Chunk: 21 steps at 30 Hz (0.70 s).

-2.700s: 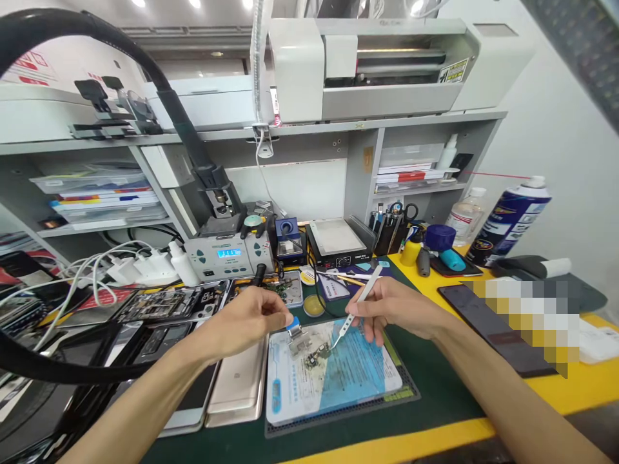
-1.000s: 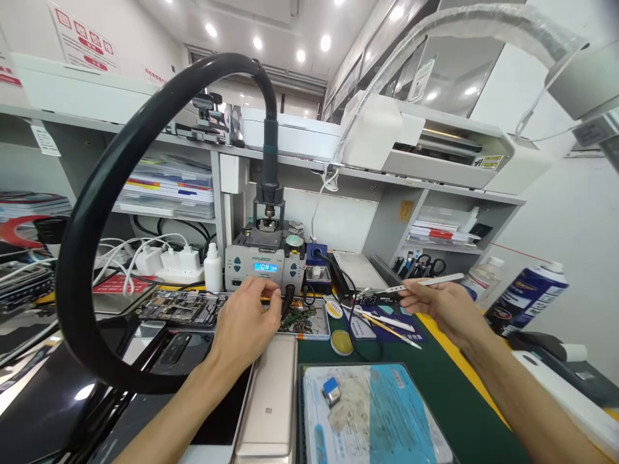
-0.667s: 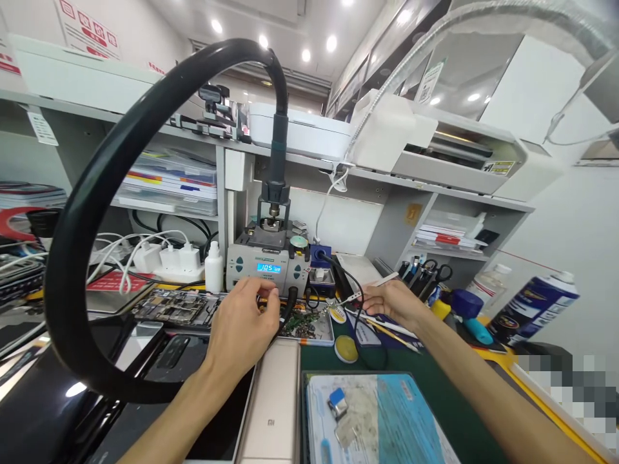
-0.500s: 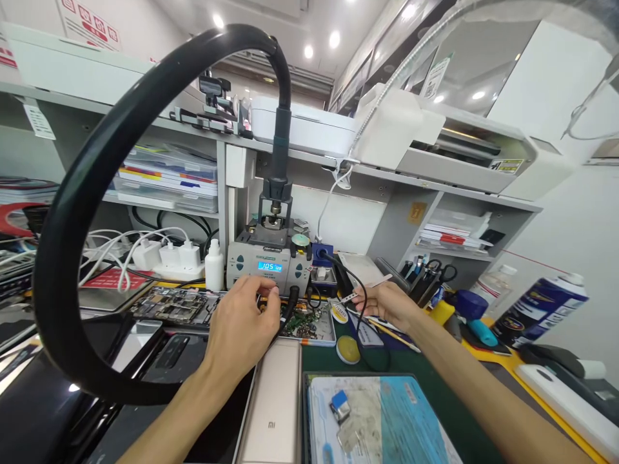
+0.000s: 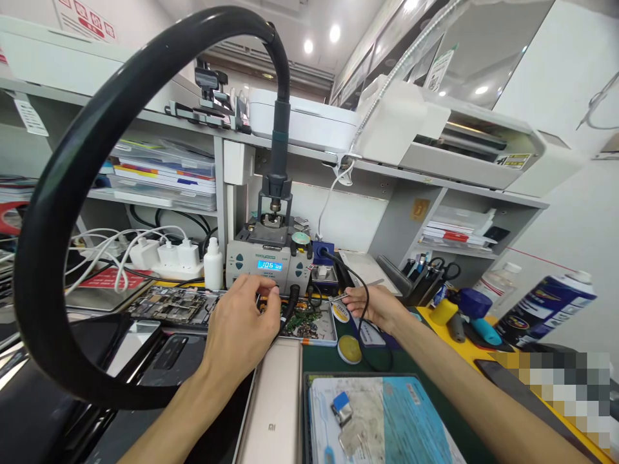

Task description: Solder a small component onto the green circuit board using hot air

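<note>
My left hand (image 5: 244, 320) is at the lower front of a hot-air rework station (image 5: 264, 258), its thumb and fingers curled together. What they grip or touch there is hidden behind the hand. The station's blue display is lit and reads 106. Its black hose (image 5: 53, 193) arches up in a wide loop, and the handle (image 5: 279, 142) stands upright in the holder on top. My right hand (image 5: 374, 306) is closed around slim metal tweezers (image 5: 340, 297), which point left over a tray of small circuit boards (image 5: 312, 324). A thin black cable (image 5: 366, 296) hangs in front of this hand.
In front lies a gold phone (image 5: 275, 399) beside a blue-and-white work pad (image 5: 411, 412) with small parts. Opened phone boards (image 5: 171, 304) and dark phones fill the left. A round yellow tin (image 5: 349, 349) sits mid-bench. Scissors (image 5: 447, 270) and a spray can (image 5: 546, 309) stand right.
My right hand has shifted slightly left and lower, and the tweezers have turned so they look narrower. The display went from 105 to 106. My left hand stays in place.
</note>
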Each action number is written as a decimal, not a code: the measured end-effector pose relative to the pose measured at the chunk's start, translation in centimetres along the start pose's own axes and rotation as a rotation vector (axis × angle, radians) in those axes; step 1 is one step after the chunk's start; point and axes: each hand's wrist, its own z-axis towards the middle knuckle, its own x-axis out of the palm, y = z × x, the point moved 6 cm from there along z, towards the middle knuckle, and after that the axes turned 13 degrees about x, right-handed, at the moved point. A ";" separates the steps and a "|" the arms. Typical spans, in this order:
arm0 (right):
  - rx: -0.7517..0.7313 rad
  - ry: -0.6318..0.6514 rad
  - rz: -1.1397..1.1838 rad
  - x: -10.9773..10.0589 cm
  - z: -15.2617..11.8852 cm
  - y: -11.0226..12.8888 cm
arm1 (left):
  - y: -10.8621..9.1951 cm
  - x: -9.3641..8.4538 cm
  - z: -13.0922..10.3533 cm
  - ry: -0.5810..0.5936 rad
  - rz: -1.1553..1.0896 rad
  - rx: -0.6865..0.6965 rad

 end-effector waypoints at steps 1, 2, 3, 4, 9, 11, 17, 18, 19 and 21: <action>-0.001 0.002 -0.004 0.1 -0.1 0.0 | 0.0 0.0 0.0 0.000 -0.001 0.002; -0.003 0.003 -0.010 0.2 -0.2 0.0 | 0.0 0.0 0.0 -0.001 0.000 0.004; -0.006 0.002 -0.017 0.3 -0.2 0.0 | 0.0 -0.1 0.0 0.000 0.000 0.006; -0.010 0.002 -0.026 0.4 -0.3 0.0 | 0.0 -0.1 0.0 0.001 0.000 0.009; -0.029 -0.001 -0.079 0.3 -0.2 -0.2 | 0.0 -0.1 -0.1 0.000 0.006 0.015; -0.039 -0.003 -0.103 0.2 -0.1 -0.2 | -0.1 -0.1 -0.1 -0.002 0.011 0.016; -0.079 -0.035 -0.167 0.1 -0.7 0.3 | -0.2 -0.2 -0.1 -0.004 0.027 0.031; -0.092 -0.045 -0.173 0.0 -1.0 0.5 | -0.2 -0.2 -0.1 -0.004 0.029 0.035; -0.108 -0.054 -0.178 -0.1 -1.4 0.7 | -0.3 -0.2 -0.1 -0.003 0.030 0.039; -0.149 -0.071 -0.180 -0.6 -2.5 1.1 | -0.3 -0.1 -0.1 0.000 0.031 0.049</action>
